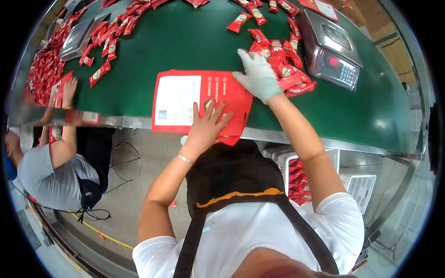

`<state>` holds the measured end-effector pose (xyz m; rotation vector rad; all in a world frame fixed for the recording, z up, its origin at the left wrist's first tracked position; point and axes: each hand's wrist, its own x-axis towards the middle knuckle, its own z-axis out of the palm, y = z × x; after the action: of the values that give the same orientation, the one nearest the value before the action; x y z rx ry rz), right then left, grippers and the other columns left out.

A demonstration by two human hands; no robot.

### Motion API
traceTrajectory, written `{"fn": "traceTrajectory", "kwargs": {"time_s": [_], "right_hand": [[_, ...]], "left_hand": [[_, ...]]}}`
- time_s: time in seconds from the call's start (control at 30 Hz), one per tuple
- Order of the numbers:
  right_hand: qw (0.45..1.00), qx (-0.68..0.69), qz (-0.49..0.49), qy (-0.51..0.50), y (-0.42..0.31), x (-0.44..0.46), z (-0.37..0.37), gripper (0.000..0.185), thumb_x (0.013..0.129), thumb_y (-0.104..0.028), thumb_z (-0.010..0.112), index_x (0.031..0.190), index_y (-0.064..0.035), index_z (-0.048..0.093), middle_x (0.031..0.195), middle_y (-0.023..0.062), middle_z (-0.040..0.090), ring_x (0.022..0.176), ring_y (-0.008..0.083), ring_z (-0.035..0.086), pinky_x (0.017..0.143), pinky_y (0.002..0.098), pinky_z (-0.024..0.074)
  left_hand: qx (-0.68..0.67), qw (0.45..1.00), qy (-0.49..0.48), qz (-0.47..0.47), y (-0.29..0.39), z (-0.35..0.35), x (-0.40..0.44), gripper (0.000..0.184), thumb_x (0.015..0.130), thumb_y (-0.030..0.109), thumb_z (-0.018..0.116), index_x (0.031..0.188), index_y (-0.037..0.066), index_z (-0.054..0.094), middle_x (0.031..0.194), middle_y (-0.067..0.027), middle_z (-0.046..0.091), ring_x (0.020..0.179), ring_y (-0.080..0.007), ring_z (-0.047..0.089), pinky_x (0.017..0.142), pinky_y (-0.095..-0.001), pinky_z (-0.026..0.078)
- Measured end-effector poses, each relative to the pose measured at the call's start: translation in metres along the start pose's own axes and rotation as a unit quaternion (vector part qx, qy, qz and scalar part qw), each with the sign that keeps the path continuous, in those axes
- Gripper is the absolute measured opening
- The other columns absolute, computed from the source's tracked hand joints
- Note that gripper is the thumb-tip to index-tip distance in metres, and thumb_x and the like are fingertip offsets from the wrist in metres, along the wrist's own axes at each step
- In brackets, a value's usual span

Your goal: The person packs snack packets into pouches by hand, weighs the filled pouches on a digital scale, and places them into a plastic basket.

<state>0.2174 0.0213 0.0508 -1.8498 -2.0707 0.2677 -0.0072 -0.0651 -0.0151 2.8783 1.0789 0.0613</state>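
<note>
A stack of flat red pouches with a white printed panel and a barcode lies at the near edge of the green table. My left hand is bare and rests on the top pouch, its fingers spread. My right hand, in a pale glove, is open above the pouch's far right corner, thumb and forefinger apart. Its thumb overlaps that corner; whether it touches is unclear. Just beyond the glove lies a pile of small red wrapped packets. Parts of the lower pouches are hidden beneath the top one.
A digital scale with a lit red display stands on the right of the green table. Another scale and many packets are at left, near a co-worker's hand. Below the table sits a white crate holding red packets.
</note>
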Motion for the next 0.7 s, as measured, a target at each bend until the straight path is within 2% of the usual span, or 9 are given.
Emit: {"fn": "traceTrajectory", "kwargs": {"time_s": [0.07, 0.17, 0.3, 0.43, 0.47, 0.53, 0.57, 0.67, 0.7], "right_hand": [[0.997, -0.064, -0.022, 0.042, 0.022, 0.006, 0.045, 0.063, 0.082, -0.015, 0.07, 0.14, -0.0059, 0.046, 0.124, 0.0221, 0.056, 0.112, 0.04, 0.055, 0.096, 0.0461, 0.0475], [0.993, -0.112, -0.026, 0.021, 0.048, -0.004, 0.04, 0.056, 0.079, -0.005, 0.064, 0.134, -0.0111, 0.052, 0.126, 0.0229, 0.054, 0.114, 0.043, 0.053, 0.094, 0.0486, 0.0487], [0.997, -0.075, -0.034, -0.006, 0.073, -0.055, 0.015, 0.052, 0.078, -0.004, 0.06, 0.129, -0.013, 0.056, 0.123, 0.0208, 0.057, 0.113, 0.0401, 0.056, 0.094, 0.0474, 0.0496], [0.983, 0.136, 0.032, 0.119, 0.071, -0.078, 0.031, 0.051, 0.079, -0.008, 0.06, 0.131, -0.007, 0.057, 0.119, 0.0225, 0.062, 0.112, 0.0384, 0.059, 0.096, 0.0428, 0.0487], [0.967, 0.193, 0.144, 0.085, 0.041, -0.086, 0.015, 0.05, 0.083, -0.014, 0.06, 0.132, -0.0032, 0.056, 0.121, 0.0237, 0.063, 0.112, 0.039, 0.06, 0.099, 0.0419, 0.0471], [0.89, 0.39, 0.197, 0.132, 0.046, -0.087, 0.066, 0.048, 0.088, -0.02, 0.059, 0.132, -0.0006, 0.056, 0.121, 0.0234, 0.065, 0.112, 0.0368, 0.062, 0.1, 0.039, 0.0465], [0.924, 0.276, 0.217, 0.15, 0.033, -0.085, 0.071, 0.047, 0.091, -0.024, 0.057, 0.131, -0.0002, 0.056, 0.119, 0.0221, 0.065, 0.113, 0.034, 0.063, 0.1, 0.0369, 0.0465], [0.87, 0.443, 0.174, 0.125, -0.002, -0.062, 0.092, 0.041, 0.096, -0.023, 0.051, 0.13, -0.0011, 0.057, 0.123, 0.024, 0.063, 0.118, 0.0376, 0.06, 0.101, 0.0388, 0.0459], [0.895, 0.408, 0.139, 0.117, -0.008, -0.053, 0.096, 0.04, 0.096, -0.024, 0.05, 0.13, -0.0022, 0.057, 0.123, 0.0238, 0.063, 0.118, 0.0381, 0.059, 0.101, 0.039, 0.0461]], "left_hand": [[0.009, 0.999, -0.029, -0.012, 0.004, -0.007, -0.001, 0.087, 0.075, 0.042, 0.077, 0.15, 0.022, 0.039, 0.159, -0.0105, 0.031, 0.146, -0.0354, 0.028, 0.106, -0.0751, 0.023], [-0.025, 0.995, 0.066, -0.075, 0.003, 0.015, -0.006, 0.062, 0.095, 0.049, 0.051, 0.147, 0.017, 0.044, 0.157, -0.0088, 0.036, 0.146, -0.0289, 0.03, 0.106, -0.0769, 0.019], [0.009, 0.98, 0.063, -0.188, 0.005, 0.021, 0.0, 0.056, 0.1, 0.042, 0.047, 0.149, 0.017, 0.041, 0.159, -0.0102, 0.032, 0.147, -0.0303, 0.028, 0.102, -0.0789, 0.021], [-0.004, 0.977, 0.077, -0.199, 0.007, 0.018, -0.001, 0.054, 0.097, 0.033, 0.054, 0.148, 0.016, 0.043, 0.156, -0.0138, 0.035, 0.145, -0.0313, 0.032, 0.102, -0.0777, 0.022], [-0.003, 0.978, 0.077, -0.196, 0.008, 0.023, -0.001, 0.054, 0.097, 0.033, 0.054, 0.148, 0.016, 0.043, 0.156, -0.0138, 0.035, 0.145, -0.0313, 0.032, 0.102, -0.0777, 0.022], [-0.02, 0.981, 0.079, -0.174, 0.01, 0.034, 0.0, 0.059, 0.092, 0.024, 0.062, 0.148, 0.016, 0.043, 0.155, -0.0148, 0.037, 0.143, -0.0324, 0.036, 0.105, -0.0748, 0.023], [-0.065, 0.975, 0.118, -0.177, 0.012, 0.033, -0.001, 0.065, 0.087, 0.018, 0.067, 0.148, 0.019, 0.043, 0.155, -0.014, 0.037, 0.141, -0.033, 0.039, 0.107, -0.0726, 0.023], [-0.048, 0.987, 0.107, -0.114, 0.013, 0.025, -0.01, 0.064, 0.089, 0.025, 0.066, 0.149, 0.023, 0.042, 0.155, -0.0133, 0.037, 0.143, -0.0331, 0.036, 0.107, -0.0726, 0.022], [-0.044, 0.988, 0.104, -0.107, 0.012, 0.021, -0.013, 0.064, 0.089, 0.025, 0.066, 0.149, 0.023, 0.042, 0.155, -0.0133, 0.037, 0.143, -0.0331, 0.036, 0.107, -0.0726, 0.022]]}}
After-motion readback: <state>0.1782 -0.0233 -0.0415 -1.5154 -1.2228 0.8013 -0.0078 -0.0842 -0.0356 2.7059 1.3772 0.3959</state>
